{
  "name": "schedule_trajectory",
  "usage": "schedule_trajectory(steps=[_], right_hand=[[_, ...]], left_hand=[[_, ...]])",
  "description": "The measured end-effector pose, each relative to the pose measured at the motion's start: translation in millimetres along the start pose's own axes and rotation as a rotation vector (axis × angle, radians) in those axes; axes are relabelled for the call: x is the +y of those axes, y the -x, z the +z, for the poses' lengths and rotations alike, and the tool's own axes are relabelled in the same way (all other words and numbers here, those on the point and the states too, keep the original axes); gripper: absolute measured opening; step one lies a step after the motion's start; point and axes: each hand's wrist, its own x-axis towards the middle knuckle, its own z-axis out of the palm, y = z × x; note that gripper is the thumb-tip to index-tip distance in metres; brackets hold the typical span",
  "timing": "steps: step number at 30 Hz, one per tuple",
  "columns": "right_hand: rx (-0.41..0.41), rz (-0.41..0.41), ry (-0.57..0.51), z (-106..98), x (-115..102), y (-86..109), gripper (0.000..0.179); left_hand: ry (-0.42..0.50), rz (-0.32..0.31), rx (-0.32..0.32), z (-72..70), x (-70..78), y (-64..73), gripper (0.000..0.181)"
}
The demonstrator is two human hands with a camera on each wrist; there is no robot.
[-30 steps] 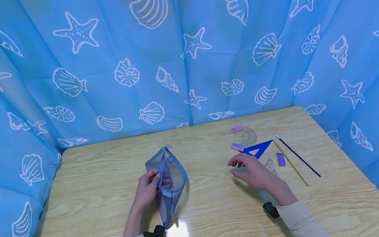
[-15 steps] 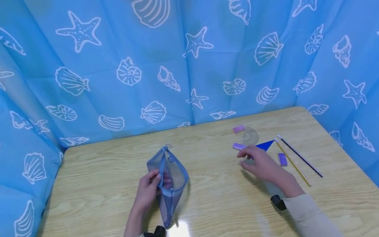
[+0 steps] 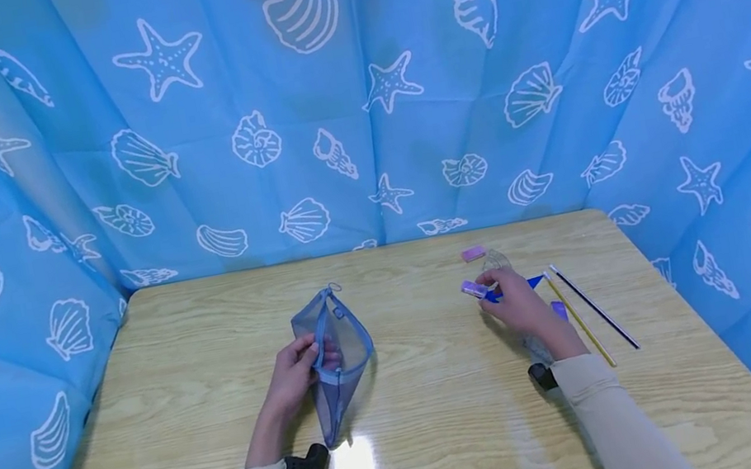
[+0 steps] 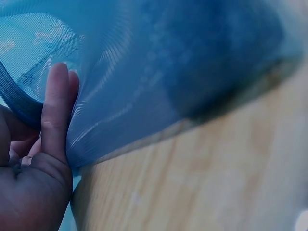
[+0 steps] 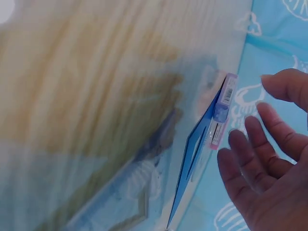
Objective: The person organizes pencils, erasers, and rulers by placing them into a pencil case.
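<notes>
A blue mesh zip pouch [image 3: 358, 346] stands gaping on the wooden table in the head view. My left hand [image 3: 292, 376] pinches its near zip edge, thumb on one side and fingers on the other; the left wrist view shows those fingers [image 4: 55, 110] against the mesh. My right hand [image 3: 523, 311] hovers at a purple-sleeved eraser [image 3: 472, 289] and a blue set square [image 3: 536, 282], which it partly covers. In the right wrist view its thumb and fingers [image 5: 238, 168] are spread and loosely bent, with nothing between them; eraser [image 5: 224, 98] and set square [image 5: 191, 149] lie beside them.
Beyond the right hand lie a pink eraser [image 3: 473, 253] and a clear protractor [image 3: 496, 257], partly covered. Right of it are another purple eraser [image 3: 559, 308], a yellow pencil [image 3: 592, 330] and a dark pencil [image 3: 598, 311]. A blue shell-patterned curtain [image 3: 360, 145] surrounds the table.
My right hand has moved right, then forward to the purple-sleeved eraser and blue set square. The left hand keeps its hold on the pouch, almost unmoved.
</notes>
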Motion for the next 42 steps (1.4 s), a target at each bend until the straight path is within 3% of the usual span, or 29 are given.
schedule_trajectory(steps=[8,17,33,42], right_hand=[[-0.017,0.028,0.009,1.4,7.5,-11.3,0.048],[-0.059,0.046,0.019,7.5,15.7,-18.2,0.042],[-0.087,0.07,0.057,7.2,10.0,-27.1,0.031],[-0.077,0.032,0.094,8.5,12.6,-31.3,0.023]], left_hand=[[-0.008,0.001,0.018,2.2,-1.8,-1.6,0.03],[-0.019,-0.005,0.033,3.6,-4.1,2.4,0.029],[0.003,-0.001,0.05,5.4,1.2,6.3,0.029],[0.005,0.0,0.082,6.5,-0.1,4.6,0.028]])
